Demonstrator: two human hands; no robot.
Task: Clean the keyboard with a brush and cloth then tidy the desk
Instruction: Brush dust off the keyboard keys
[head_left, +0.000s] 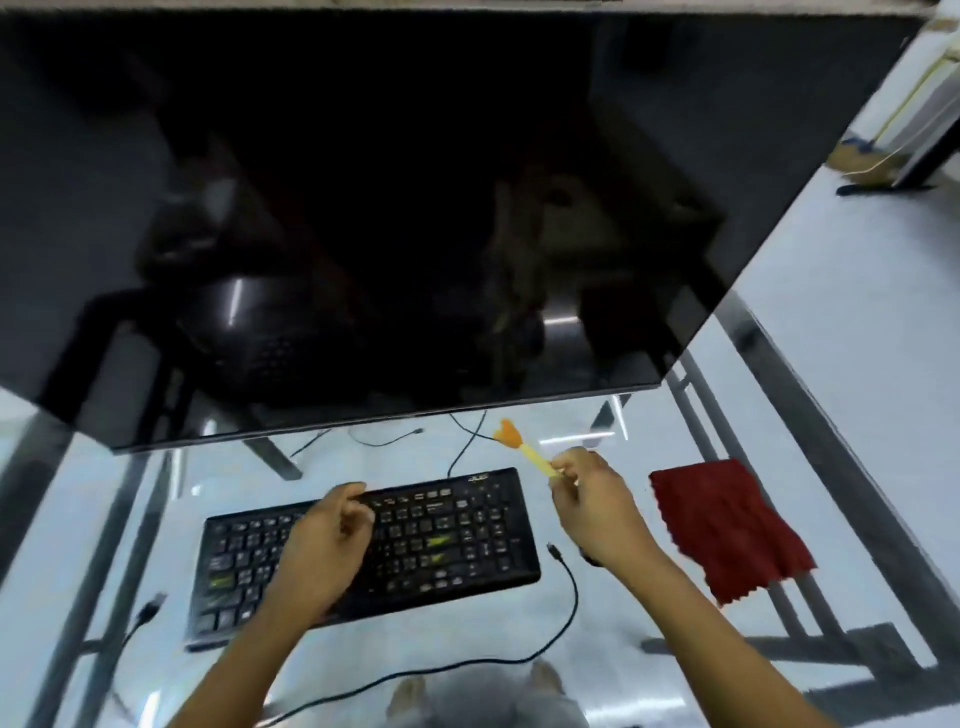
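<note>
A black keyboard (447, 535) lies on the glass desk (649, 597) in front of me. My left hand (324, 545) hovers over its left half with fingers curled and nothing in them. My right hand (592, 499) is raised past the keyboard's right end and pinches the yellow handle of a small brush (524, 447), whose orange bristles point up and away toward the monitor. A red cloth (727, 530) lies spread on the desk to the right of my right hand.
A large dark monitor (363, 223) fills the upper view, its stand legs (272, 457) behind the keyboard. Loose black cables (566, 613) run across the desk front and behind the keyboard. A dark object lies partly hidden under my right wrist.
</note>
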